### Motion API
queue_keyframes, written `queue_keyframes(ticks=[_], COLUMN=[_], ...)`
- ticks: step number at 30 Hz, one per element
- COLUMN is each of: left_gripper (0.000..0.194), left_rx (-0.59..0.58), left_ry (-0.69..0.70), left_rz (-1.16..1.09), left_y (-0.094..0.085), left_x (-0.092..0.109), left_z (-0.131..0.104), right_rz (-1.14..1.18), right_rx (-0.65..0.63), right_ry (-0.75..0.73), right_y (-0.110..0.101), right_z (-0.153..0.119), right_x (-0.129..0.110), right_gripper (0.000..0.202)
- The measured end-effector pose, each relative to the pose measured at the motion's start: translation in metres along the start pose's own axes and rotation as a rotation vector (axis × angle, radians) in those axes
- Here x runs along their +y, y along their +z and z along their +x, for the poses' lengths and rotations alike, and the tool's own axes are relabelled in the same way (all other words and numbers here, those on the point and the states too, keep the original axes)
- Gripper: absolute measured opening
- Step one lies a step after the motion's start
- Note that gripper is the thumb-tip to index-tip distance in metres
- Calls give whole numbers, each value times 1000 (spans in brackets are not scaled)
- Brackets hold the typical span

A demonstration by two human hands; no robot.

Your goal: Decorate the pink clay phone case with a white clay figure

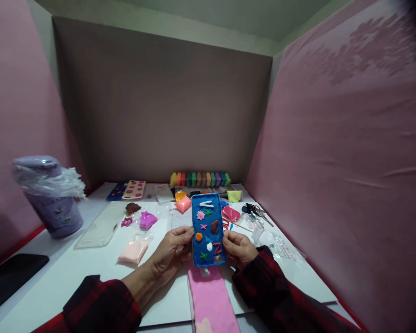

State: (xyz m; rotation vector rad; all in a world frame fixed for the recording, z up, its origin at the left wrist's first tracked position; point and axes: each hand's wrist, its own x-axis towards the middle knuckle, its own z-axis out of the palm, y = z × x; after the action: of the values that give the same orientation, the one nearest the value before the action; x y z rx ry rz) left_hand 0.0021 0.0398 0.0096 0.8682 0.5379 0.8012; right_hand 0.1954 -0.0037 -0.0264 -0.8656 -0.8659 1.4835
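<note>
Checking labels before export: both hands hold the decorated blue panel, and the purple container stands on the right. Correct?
Wrong side: the head view shows the purple container on the left. The left hand and right hand do hold the decorated blue panel.

We wear red-and-black checks: our left sleeve ends partway along the forearm, while our right sleeve reaches the wrist. Our left hand and right hand are bare.

1. Dim, diffuse light; the back wall looks dull, the white desk brighter.
2. Soft shadows darken the left wall.
3. Wide-angle stretch tilts the cup; the top right corner fades to black.
</note>
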Motion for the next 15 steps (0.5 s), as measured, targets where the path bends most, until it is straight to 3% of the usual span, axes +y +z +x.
queue_keyframes(ticks=[15], left_gripper=[25], left_rx=[0], left_ry=[19], left_rz=[21], left_y=[-1], left_x=[-1], left_z=[2], right_rz=[-17], right_rx=[20], right_ry=[-8], right_y=[-5], right_z=[4], right_x=[4], right_gripper=[40])
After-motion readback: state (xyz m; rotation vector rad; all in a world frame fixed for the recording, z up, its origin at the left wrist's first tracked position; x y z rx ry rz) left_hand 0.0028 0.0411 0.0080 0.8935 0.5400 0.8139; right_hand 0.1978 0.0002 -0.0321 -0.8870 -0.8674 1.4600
